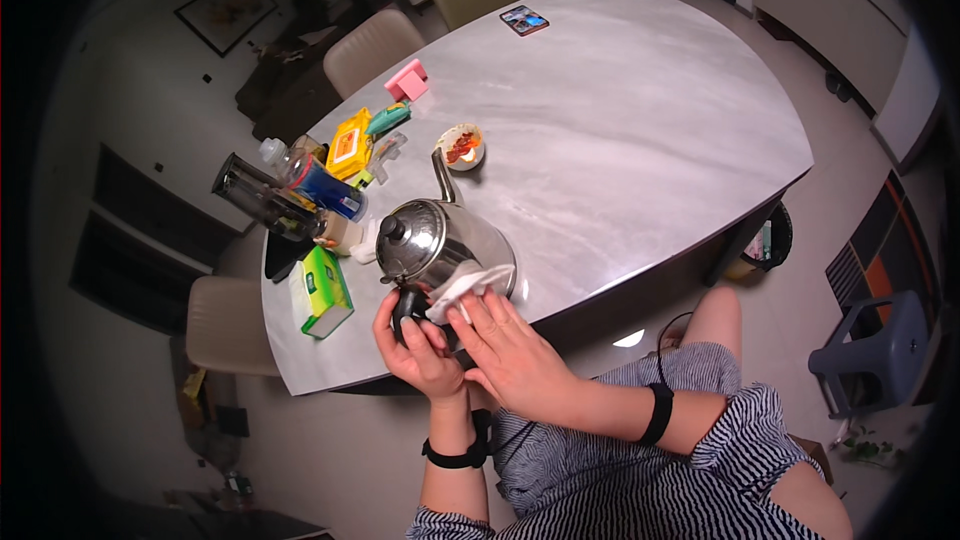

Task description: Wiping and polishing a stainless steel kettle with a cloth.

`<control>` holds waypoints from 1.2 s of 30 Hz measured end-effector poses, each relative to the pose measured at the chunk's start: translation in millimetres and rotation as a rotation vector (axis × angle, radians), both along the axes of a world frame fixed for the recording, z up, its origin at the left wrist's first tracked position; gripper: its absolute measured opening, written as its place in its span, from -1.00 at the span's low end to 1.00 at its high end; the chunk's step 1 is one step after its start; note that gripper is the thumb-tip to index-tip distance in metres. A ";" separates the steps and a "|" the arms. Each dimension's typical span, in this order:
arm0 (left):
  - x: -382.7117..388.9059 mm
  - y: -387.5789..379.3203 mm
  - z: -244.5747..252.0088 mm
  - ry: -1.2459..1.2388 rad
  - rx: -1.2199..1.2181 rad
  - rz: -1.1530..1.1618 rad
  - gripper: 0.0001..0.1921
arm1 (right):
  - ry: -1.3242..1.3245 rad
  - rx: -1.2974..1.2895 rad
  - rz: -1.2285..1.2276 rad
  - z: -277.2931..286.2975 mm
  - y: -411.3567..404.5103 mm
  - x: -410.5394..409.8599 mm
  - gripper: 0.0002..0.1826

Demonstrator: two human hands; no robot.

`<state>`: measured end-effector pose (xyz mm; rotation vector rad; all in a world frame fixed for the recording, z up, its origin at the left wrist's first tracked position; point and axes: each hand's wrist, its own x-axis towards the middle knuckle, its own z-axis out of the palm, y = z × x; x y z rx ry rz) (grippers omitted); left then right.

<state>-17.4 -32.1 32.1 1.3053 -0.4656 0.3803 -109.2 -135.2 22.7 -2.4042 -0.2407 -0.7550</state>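
Observation:
A shiny metal kettle (469, 240) with a black lid knob and a long spout stands near the front edge of the marbled table (637, 127). My left hand (421, 349) is closed around its black handle (410, 306). With flat, extended fingers, my right hand (510, 349) presses a crumpled white tissue (471, 286) against the lower side of the kettle, by the handle. Beyond the spout sits a small white bowl (460, 148) with red and orange contents.
Left on the table are a green tissue pack (324, 292), a blue-labelled plastic bottle (326, 184), a dark transparent pitcher (266, 199), a yellow wipes pack (349, 144) and a pink stand (407, 81). A phone (524, 20) lies at the far edge.

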 end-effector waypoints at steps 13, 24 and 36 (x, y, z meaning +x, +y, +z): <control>2.5 -1.3 0.7 0.003 -0.016 -0.006 -0.61 | 0.033 0.244 -0.036 1.1 -35.9 12.9 0.14; 25.8 30.3 5.0 0.116 -0.192 -0.371 -0.61 | -0.097 0.214 -0.012 27.0 -43.7 6.2 0.00; 34.4 29.4 -8.9 0.187 -0.209 -0.278 -0.59 | 0.046 0.306 -0.084 5.1 -49.4 -2.8 0.03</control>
